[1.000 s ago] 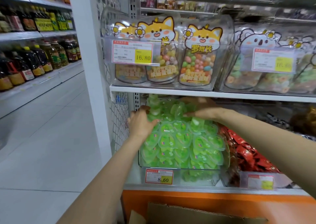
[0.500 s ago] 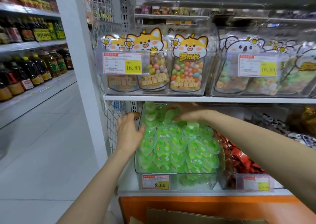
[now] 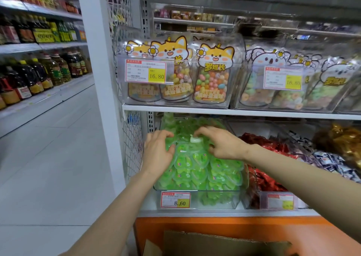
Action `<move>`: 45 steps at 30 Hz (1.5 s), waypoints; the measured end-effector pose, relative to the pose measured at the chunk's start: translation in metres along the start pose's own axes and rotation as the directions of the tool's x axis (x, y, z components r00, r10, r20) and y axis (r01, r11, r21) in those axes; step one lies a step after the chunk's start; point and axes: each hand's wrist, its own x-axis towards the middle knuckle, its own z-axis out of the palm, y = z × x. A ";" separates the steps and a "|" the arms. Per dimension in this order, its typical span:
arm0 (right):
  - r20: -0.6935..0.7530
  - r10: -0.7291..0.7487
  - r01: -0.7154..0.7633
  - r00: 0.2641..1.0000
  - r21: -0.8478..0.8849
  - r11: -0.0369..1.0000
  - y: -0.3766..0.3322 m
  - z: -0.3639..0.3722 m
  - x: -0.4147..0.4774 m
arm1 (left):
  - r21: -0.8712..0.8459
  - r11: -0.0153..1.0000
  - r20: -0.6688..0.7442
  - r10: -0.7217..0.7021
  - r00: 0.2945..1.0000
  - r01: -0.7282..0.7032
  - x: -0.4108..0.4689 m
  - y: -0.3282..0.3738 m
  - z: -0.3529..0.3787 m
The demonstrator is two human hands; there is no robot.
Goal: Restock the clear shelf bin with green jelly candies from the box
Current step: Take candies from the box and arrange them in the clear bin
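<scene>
Two hands reach into the lower shelf, the left hand [image 3: 158,152] and the right hand [image 3: 222,146]. One clear bin [image 3: 216,199] holds the green jelly candies [image 3: 195,158], which are heaped too thickly to count. Beside it on the right is one bin of red-wrapped sweets [image 3: 261,177], and further right are one heap of blue-and-white wrappers [image 3: 330,162] and one of gold wrappers [image 3: 343,138]. The shelf above carries three fox-faced bags [image 3: 214,79] on the left and at least three koala-faced bags [image 3: 259,79] on the right. There are four price tags: two above [image 3: 146,71] [image 3: 282,78] and two below [image 3: 175,199] [image 3: 280,201]. One cardboard box [image 3: 214,244] sits nearest. The oil bottles [image 3: 48,72] at far left are too many to count.
</scene>
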 end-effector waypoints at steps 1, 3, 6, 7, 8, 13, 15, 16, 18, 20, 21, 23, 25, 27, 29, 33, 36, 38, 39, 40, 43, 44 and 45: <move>-0.019 0.027 -0.027 0.999 0.008 1.000 -0.002 -0.003 -0.004 | 0.000 1.000 0.008 -0.003 1.000 0.003 0.000 0.001 0.000; -0.070 0.105 -0.104 0.992 0.029 0.994 -0.006 -0.009 -0.006 | 0.003 1.000 0.016 -0.015 1.000 0.015 0.000 0.000 0.001; -0.106 0.203 -0.207 0.974 -0.038 0.978 -0.015 -0.009 -0.003 | -0.038 0.997 0.005 -0.065 0.998 0.065 0.003 -0.005 0.003; -0.116 0.238 -0.247 0.964 -0.070 0.966 -0.018 -0.006 0.000 | -0.052 0.995 0.001 -0.083 0.997 0.082 0.004 -0.007 0.003; -0.132 0.266 -0.281 0.955 -0.111 0.953 -0.022 -0.003 0.003 | -0.059 0.994 -0.002 -0.096 0.995 0.096 0.005 -0.009 0.004; -0.130 0.345 -0.366 0.929 -0.204 0.908 -0.028 0.011 0.020 | -0.058 0.988 -0.022 -0.143 0.989 0.142 0.011 -0.014 0.005; -0.156 0.368 -0.384 0.917 -0.090 0.919 -0.023 0.006 0.027 | -0.064 0.985 -0.046 -0.161 0.986 0.158 0.013 -0.015 0.006; -0.184 0.370 -0.383 0.911 -0.045 0.922 -0.019 0.004 0.034 | -0.063 0.983 -0.053 -0.175 0.983 0.171 0.015 -0.017 0.006; -0.218 0.396 -0.391 0.892 0.068 0.918 -0.009 0.001 0.055 | -0.055 0.977 -0.053 -0.210 0.976 0.207 0.018 -0.022 0.008; -0.186 0.420 -0.404 0.888 0.116 0.907 -0.002 0.002 0.077 | -0.049 0.971 -0.035 -0.235 0.971 0.233 0.020 -0.024 0.011; -0.163 0.422 -0.410 0.892 0.104 0.906 0.001 0.005 0.087 | -0.040 0.970 -0.020 -0.240 0.970 0.239 0.022 -0.025 0.013; -0.140 0.424 -0.415 0.895 0.089 0.906 0.006 0.012 0.105 | -0.006 0.972 0.023 -0.236 0.971 0.236 0.025 -0.025 0.017; -0.136 0.422 -0.410 0.896 0.110 0.905 0.009 0.020 0.116 | 0.017 0.974 0.064 -0.229 0.971 0.228 0.029 -0.023 0.019; -0.147 0.418 -0.399 0.897 0.139 0.906 0.010 0.026 0.125 | 0.019 0.974 0.085 -0.225 0.971 0.224 0.034 -0.021 0.022; -0.162 0.410 -0.384 0.898 0.169 0.908 0.011 0.028 0.130 | 0.023 0.975 0.105 -0.222 0.969 0.220 0.040 -0.023 0.027; -0.140 0.385 -0.353 0.912 0.209 0.912 0.007 0.027 0.132 | 0.005 0.966 0.130 -0.255 0.958 0.257 0.051 -0.026 0.032; -0.147 0.358 -0.325 0.922 0.206 0.923 0.002 0.025 0.130 | -0.018 0.958 0.140 -0.280 0.950 0.285 0.053 -0.027 0.032; -0.166 0.315 -0.280 0.934 0.207 0.938 -0.002 0.024 0.127 | -0.044 0.959 0.143 -0.270 0.952 0.279 0.053 -0.028 0.032; -0.176 0.308 -0.271 0.935 0.209 0.940 -0.003 0.024 0.125 | -0.057 0.961 0.145 -0.259 0.955 0.269 0.052 -0.029 0.032; -0.198 0.313 -0.276 0.929 0.196 0.941 -0.002 0.025 0.124 | -0.069 0.963 0.147 -0.248 0.957 0.260 0.051 -0.030 0.031; -0.281 0.342 -0.320 0.897 0.123 0.939 0.000 0.031 0.120 | -0.091 0.964 0.159 -0.234 0.959 0.251 0.048 -0.030 0.028; -0.282 0.320 -0.308 0.904 0.086 0.947 -0.001 0.032 0.117 | -0.094 0.965 0.158 -0.229 0.961 0.245 0.047 -0.030 0.027; -0.259 0.290 -0.288 0.921 0.046 0.956 -0.003 0.032 0.115 | -0.096 0.965 0.159 -0.228 0.961 0.245 0.046 -0.030 0.026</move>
